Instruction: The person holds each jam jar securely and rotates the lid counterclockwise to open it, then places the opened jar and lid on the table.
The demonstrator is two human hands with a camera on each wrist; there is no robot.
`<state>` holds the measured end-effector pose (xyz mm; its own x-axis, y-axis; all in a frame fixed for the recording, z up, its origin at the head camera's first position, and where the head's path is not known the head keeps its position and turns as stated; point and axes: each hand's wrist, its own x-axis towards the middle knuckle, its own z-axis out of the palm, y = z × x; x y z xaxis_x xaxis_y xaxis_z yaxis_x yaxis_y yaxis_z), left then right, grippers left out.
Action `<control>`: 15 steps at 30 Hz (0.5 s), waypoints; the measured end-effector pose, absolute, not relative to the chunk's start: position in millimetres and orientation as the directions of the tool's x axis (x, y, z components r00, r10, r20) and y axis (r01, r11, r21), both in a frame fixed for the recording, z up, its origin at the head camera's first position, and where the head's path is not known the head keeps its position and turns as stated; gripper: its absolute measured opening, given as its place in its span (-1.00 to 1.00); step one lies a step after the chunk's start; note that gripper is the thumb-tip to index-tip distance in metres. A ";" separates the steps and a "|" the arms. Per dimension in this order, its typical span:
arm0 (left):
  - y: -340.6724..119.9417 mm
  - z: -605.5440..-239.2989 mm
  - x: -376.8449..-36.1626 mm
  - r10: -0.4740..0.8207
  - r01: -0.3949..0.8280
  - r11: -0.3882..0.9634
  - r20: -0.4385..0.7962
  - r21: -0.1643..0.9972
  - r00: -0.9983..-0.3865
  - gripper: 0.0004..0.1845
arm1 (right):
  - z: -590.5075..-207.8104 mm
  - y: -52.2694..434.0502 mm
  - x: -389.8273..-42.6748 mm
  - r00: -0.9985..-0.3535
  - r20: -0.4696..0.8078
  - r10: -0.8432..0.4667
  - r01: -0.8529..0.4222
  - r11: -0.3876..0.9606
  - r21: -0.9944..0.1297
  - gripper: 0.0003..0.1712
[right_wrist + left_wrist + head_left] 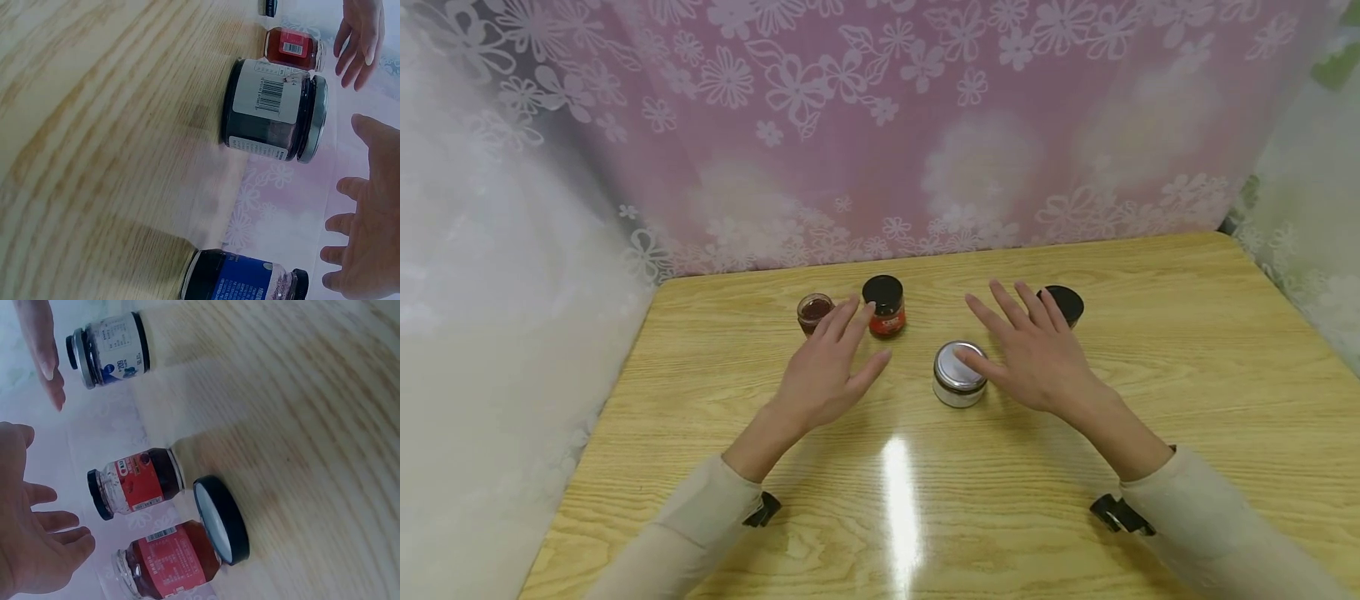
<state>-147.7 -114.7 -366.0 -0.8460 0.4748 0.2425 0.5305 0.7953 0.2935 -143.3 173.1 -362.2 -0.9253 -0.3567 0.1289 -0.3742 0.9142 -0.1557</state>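
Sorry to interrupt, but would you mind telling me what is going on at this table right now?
A person holds both hands open above a wooden table, gripping nothing. The left hand hovers by an open jar and a black-lidded red-label jar. The right hand hovers beside a silver-lidded jar, thumb over its lid, with a black-lidded jar behind the fingers. A loose black lid leans beside the open jar.

Beige sleeves point(715, 508), black wrist mounts point(1120, 514)

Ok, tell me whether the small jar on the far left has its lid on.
Off. The small jar stands open, its dark red contents showing from above; a loose black lid lies beside it.
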 end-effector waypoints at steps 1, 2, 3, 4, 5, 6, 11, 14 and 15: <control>-113.6 -367.1 -147.9 0.473 0.526 0.794 0.234 0.306 -0.850 -0.26 | -362.1 173.3 -143.2 -0.925 0.133 -0.357 -0.375 0.914 -0.156 -0.12; -112.6 -368.2 -148.1 0.470 0.521 0.793 0.228 0.316 -0.853 -0.25 | -362.0 173.3 -143.3 -0.924 0.134 -0.358 -0.376 0.913 -0.157 -0.13; -111.7 -369.3 -148.2 0.466 0.515 0.792 0.222 0.327 -0.857 -0.24 | -361.9 173.3 -143.3 -0.924 0.135 -0.358 -0.376 0.913 -0.158 -0.13; -110.8 -370.4 -148.5 0.462 0.510 0.793 0.216 0.333 -0.860 -0.23 | -361.7 173.2 -143.3 -0.924 0.135 -0.358 -0.377 0.912 -0.160 -0.13; -110.0 -371.8 -148.9 0.458 0.503 0.795 0.210 0.338 -0.864 -0.23 | -361.6 173.1 -143.3 -0.924 0.133 -0.359 -0.377 0.912 -0.161 -0.12; -109.1 -372.9 -149.3 0.455 0.499 0.795 0.205 0.346 -0.867 -0.23 | -361.4 173.1 -143.2 -0.924 0.131 -0.359 -0.377 0.912 -0.162 -0.12; -105.0 -379.0 -152.0 0.438 0.472 0.788 0.180 0.396 -0.881 -0.21 | -361.0 173.4 -142.5 -0.926 0.125 -0.356 -0.373 0.915 -0.157 -0.12; -102.7 -382.0 -154.5 0.421 0.450 0.781 0.167 0.434 -0.892 -0.18 | -361.0 173.7 -142.2 -0.926 0.129 -0.354 -0.372 0.915 -0.155 -0.12; -101.9 -382.8 -155.5 0.414 0.440 0.778 0.160 0.449 -0.896 -0.18 | -361.0 173.7 -142.2 -0.926 0.131 -0.354 -0.371 0.915 -0.156 -0.12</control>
<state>-155.5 -101.9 -382.8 -0.8959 0.4144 0.1602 0.4400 0.7778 0.4488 -142.2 173.7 -361.0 -0.9262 -0.3536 0.1306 -0.3714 0.9154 -0.1555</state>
